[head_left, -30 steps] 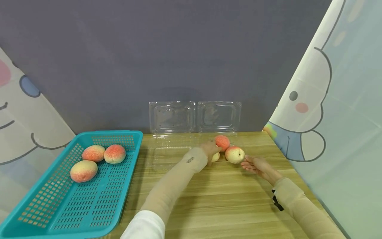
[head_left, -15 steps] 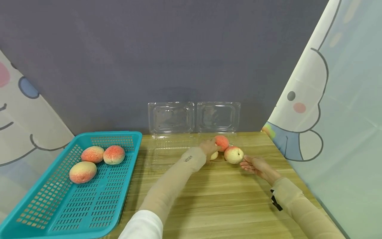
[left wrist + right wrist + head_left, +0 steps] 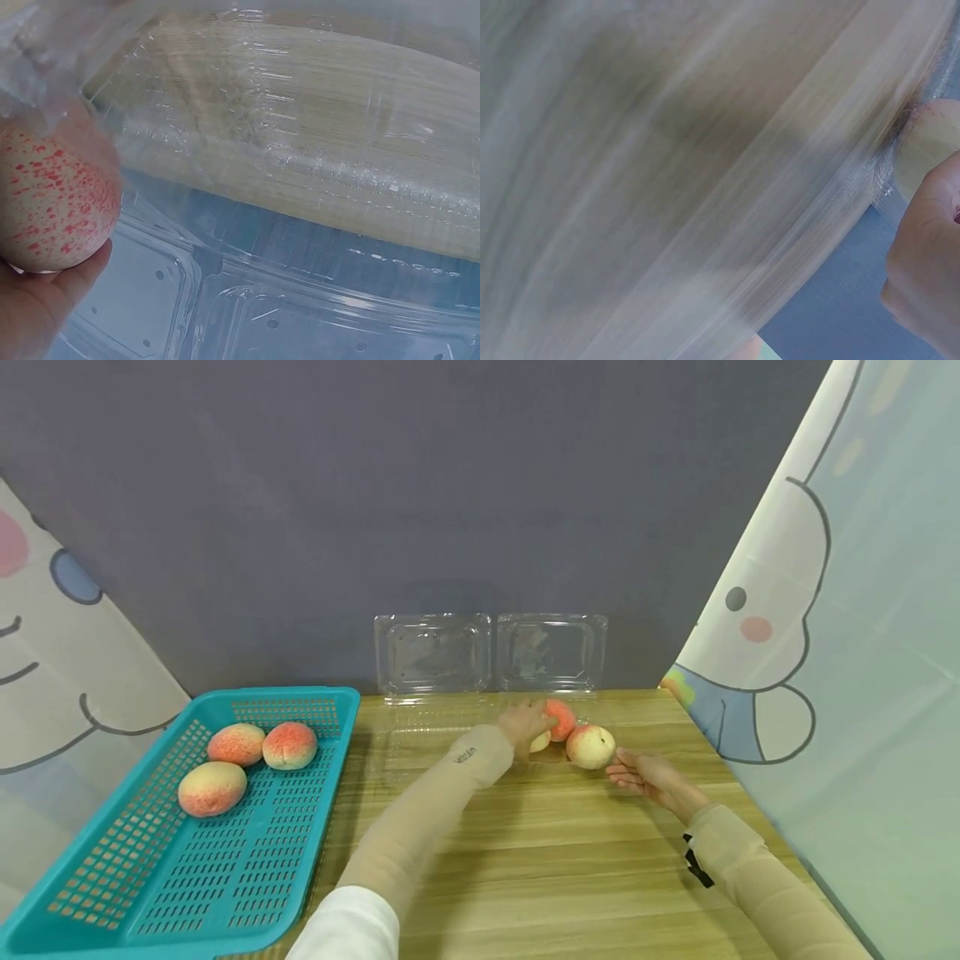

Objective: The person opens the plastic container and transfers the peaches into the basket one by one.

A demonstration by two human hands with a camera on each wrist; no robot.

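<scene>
My left hand (image 3: 523, 723) reaches over the right end of the clear plastic clamshell boxes. In the left wrist view it holds a red-speckled peach (image 3: 56, 202), with a finger curved under its lower side. Just right of that hand in the head view are a pale peach (image 3: 540, 742), partly hidden by it, and a redder peach (image 3: 562, 720). My right hand (image 3: 647, 777) grips the right side of a yellow-and-red peach (image 3: 590, 748) whose stem hollow faces right. In the right wrist view, a pale peach (image 3: 928, 146) shows beyond the curled right hand.
Two clear lids (image 3: 433, 656) stand raised against the grey backdrop. The left clear tray (image 3: 420, 747) lies on the wooden table (image 3: 555, 877). A turquoise basket (image 3: 258, 835) at left contains several peaches, including a pale one (image 3: 212, 789). Printed cloth (image 3: 862, 693) borders the right side.
My left hand has shifted slightly left, showing more of the redder peach. The peach at my right hand has turned a little, its stem hollow now higher. The right hand has stayed nearly in place.
</scene>
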